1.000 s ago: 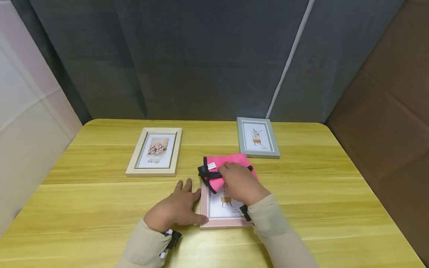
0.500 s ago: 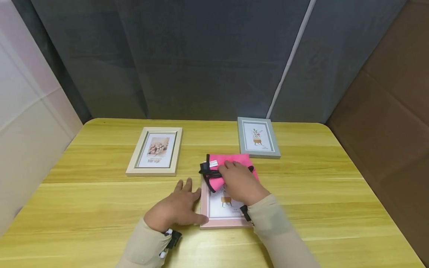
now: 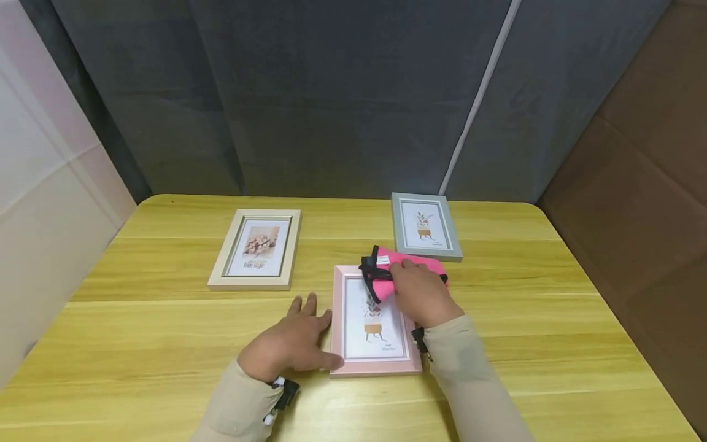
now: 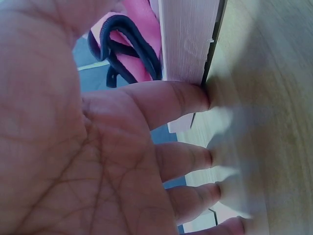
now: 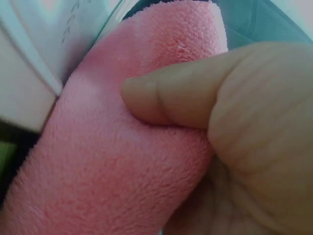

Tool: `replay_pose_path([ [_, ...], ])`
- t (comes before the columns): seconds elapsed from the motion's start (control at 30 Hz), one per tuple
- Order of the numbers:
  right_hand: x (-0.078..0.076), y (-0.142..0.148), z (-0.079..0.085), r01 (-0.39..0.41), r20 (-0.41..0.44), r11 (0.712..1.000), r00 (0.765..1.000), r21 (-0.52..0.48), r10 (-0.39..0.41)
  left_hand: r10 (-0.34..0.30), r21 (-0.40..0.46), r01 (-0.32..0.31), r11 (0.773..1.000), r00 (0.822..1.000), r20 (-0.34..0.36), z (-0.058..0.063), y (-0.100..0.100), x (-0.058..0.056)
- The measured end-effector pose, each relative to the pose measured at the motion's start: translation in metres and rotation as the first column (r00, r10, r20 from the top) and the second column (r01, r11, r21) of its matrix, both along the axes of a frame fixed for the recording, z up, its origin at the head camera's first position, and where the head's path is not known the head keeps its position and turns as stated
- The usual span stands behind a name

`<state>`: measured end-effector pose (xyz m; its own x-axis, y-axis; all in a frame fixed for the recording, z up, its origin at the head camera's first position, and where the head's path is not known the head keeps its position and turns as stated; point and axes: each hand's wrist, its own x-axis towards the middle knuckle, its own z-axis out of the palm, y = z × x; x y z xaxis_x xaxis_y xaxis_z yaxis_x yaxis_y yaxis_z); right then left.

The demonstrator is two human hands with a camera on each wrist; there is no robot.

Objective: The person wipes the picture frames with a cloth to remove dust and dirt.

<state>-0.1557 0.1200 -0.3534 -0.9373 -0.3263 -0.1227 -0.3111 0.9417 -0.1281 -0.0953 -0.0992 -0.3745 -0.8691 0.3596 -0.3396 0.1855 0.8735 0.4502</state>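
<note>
A pink picture frame lies flat near the middle of the table. My left hand rests at its left side, fingers spread on the wood and the thumb on the lower left corner. In the left wrist view the index finger touches the side of the pink frame. My right hand grips a folded pink cloth with black edging and a white label, over the frame's upper right part. The right wrist view has the thumb pressing into the fluffy cloth.
A cream picture frame with a flower picture lies at the back left of the yellow wooden table. Just behind the pink cloth is a grey-blue picture frame. A dark curtain hangs behind the table.
My right hand has moved right with the cloth, from the top left of the pink frame to its upper right, uncovering more of the picture. The left hand stays in place.
</note>
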Motion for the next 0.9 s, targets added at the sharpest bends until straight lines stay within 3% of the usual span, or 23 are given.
replay_pose_path([
  [0.2,0.009,-0.026,-0.006,-0.196,-0.027,0.980,0.980,-0.022,0.196,-0.008,-0.011,0.008,1.000,1.000,-0.004,0.001,0.000,0.000],
  [0.3,0.013,-0.035,-0.006,-0.243,-0.017,0.969,0.970,-0.049,0.243,-0.005,-0.010,0.005,1.000,1.000,-0.002,0.002,0.000,0.000],
  [0.7,0.003,-0.004,0.000,-0.029,-0.026,1.000,0.999,0.002,0.029,0.007,-0.012,-0.007,1.000,1.000,0.007,0.004,0.001,0.002],
  [0.8,0.002,-0.006,-0.004,-0.023,-0.047,0.999,0.999,0.036,0.025,0.011,-0.010,-0.010,1.000,1.000,0.007,0.003,0.001,0.001],
  [0.9,0.005,-0.017,-0.009,-0.081,-0.065,0.996,0.994,0.049,0.084,0.009,-0.011,-0.009,1.000,1.000,0.009,0.003,0.001,0.001],
])
